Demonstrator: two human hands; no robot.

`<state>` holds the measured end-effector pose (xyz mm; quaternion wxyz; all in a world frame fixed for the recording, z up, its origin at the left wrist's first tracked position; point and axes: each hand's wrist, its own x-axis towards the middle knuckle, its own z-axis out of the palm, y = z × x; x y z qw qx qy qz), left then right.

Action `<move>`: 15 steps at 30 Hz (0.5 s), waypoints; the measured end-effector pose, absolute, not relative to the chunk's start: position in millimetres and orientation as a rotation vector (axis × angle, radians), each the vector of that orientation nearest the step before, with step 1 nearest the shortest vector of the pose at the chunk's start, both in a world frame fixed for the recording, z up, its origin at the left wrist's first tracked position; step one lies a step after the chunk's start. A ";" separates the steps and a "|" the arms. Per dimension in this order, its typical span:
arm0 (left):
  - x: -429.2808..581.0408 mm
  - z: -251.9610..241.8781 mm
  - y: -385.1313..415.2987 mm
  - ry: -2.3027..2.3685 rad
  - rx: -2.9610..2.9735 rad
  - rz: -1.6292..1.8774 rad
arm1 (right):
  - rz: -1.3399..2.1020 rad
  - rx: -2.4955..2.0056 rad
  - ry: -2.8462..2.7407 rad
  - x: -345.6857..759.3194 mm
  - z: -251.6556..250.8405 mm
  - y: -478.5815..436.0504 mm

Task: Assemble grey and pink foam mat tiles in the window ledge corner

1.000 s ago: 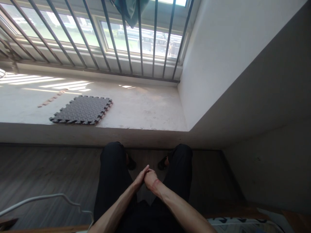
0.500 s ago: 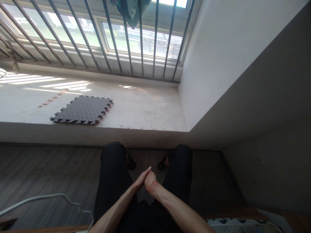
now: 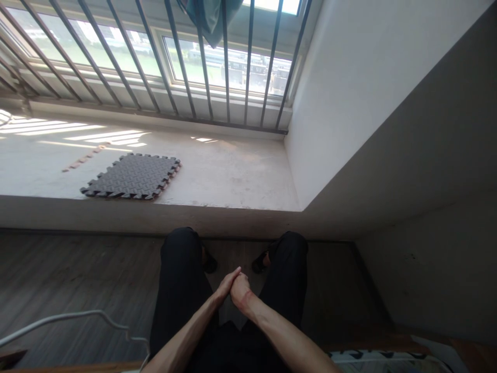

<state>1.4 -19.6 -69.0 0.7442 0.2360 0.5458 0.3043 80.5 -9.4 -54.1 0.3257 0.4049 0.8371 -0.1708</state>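
My left hand [image 3: 227, 283] and my right hand [image 3: 240, 291] are pressed together low between my knees, one against the other. The left thumb points forward along the top of the clasp. My right hand is curled closed against the left palm. Most of the fingers are hidden underneath, and whether anything lies between the palms is not visible. Both forearms come in from the bottom edge over my dark trousers [image 3: 181, 274]. A reddish mark shows at the right wrist.
Ahead is a white sill [image 3: 240, 176] bearing a grey interlocking foam mat [image 3: 134, 176]. Metal bars [image 3: 227, 77] stand before the window, with a green cloth [image 3: 213, 20] hanging there. A white cable [image 3: 77, 315] curves at lower left above the dark wood floor [image 3: 77, 274]. Walls rise on the right.
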 end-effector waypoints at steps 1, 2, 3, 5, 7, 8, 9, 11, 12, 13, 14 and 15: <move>0.3 -73.2 -18.6 1.222 0.570 0.651 | -0.440 1.062 2.217 81.7 -54.2 -9.8; -0.7 -77.1 -17.8 1.244 0.620 0.647 | -0.433 1.065 2.243 82.9 -54.3 -10.4; -1.6 -80.4 -17.1 1.259 0.657 0.655 | -0.427 1.069 2.268 84.1 -54.6 -11.0; -2.7 -83.9 -16.5 1.262 0.699 0.694 | -0.418 1.082 2.303 86.0 -55.5 -12.6; -3.4 -83.8 -17.1 1.244 0.750 0.723 | -0.409 1.099 2.318 87.8 -57.0 -14.3; -3.8 -83.3 -17.6 1.241 0.773 0.737 | -0.408 1.107 2.324 89.1 -57.9 -15.2; -4.1 -83.1 -18.2 1.243 0.787 0.747 | -0.411 1.113 2.333 90.9 -58.8 -16.0; -4.6 -85.3 -19.3 1.250 0.785 0.748 | -0.435 1.116 2.360 96.6 -60.4 -17.6; -4.7 -87.7 -19.6 1.255 0.777 0.736 | -0.453 1.116 2.374 100.2 -61.2 -18.5; -4.6 -90.8 -19.7 1.260 0.770 0.719 | -0.472 1.115 2.387 104.2 -61.9 -19.5; -4.2 -94.1 -19.7 1.265 0.764 0.700 | -0.487 1.116 2.397 108.0 -62.7 -20.7; -3.8 -97.0 -19.7 1.271 0.761 0.680 | -0.500 1.118 2.401 111.3 -63.6 -21.9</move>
